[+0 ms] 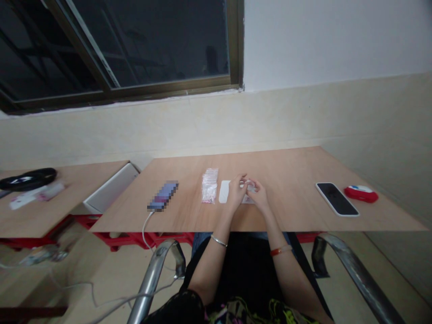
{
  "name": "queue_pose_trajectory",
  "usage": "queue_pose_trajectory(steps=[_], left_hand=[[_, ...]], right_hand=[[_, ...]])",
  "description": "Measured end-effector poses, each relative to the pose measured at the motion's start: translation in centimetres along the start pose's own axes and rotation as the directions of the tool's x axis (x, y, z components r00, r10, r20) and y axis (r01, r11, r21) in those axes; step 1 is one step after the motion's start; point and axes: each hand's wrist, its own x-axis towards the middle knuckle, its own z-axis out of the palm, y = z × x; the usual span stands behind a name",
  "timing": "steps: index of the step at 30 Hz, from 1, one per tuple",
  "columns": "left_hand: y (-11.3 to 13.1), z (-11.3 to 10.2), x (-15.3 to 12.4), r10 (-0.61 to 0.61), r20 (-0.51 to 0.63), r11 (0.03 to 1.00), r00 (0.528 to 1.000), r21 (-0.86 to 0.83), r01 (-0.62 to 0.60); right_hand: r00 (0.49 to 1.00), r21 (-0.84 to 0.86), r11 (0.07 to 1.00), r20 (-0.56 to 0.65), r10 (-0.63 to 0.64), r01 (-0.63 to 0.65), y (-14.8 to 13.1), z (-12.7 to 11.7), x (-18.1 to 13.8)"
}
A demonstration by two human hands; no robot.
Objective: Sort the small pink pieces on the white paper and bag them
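Evidently, the held piece (251, 185) looks small, whitish.

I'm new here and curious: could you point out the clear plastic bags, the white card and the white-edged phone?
Clear plastic bags (209, 185): head view, middle of the stack.
White card (224, 192): head view, middle of its visible face.
White-edged phone (337, 199): head view, middle of its dark screen.
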Motion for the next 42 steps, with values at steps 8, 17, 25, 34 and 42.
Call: queue_pose_trajectory(steps=[8, 17, 25, 34, 42], left_hand=[[-2.5, -0.9, -0.6, 0.007, 0.004, 0.948, 1.000, 0.318, -0.008], [-7.1, 0.7, -3.0, -0.195, 0.281, 0.786, 0.940, 0.618, -0.022], [-7.6, -0.8, -2.0, -0.215, 0.014, 0.909, 0.976, 0.369, 0.195], [-1.2, -1.2, 0.1, -0.187, -0.288, 0.979, 0.939, -0.133, 0.154], [1.3, 0.8, -0.5, -0.084, -0.114, 0.996, 0.990, -0.026, 0.082]], right_hand=[[0.993, 0.029, 0.994, -0.051, 0.110, -0.109, -1.0, -0.2, -0.6], [0.992, 0.032, 0.994, -0.074, 0.105, -0.103, -1.0, -0.3, -0.5], [0.991, 0.041, 0.994, -0.081, 0.104, -0.101, -0.9, -0.5, -0.7], [0.993, 0.028, 0.994, -0.050, 0.109, -0.108, -0.2, 0.4, -0.6], [0.999, -0.070, 0.997, -0.036, -0.018, 0.015, 0.1, 0.7, -0.4]])
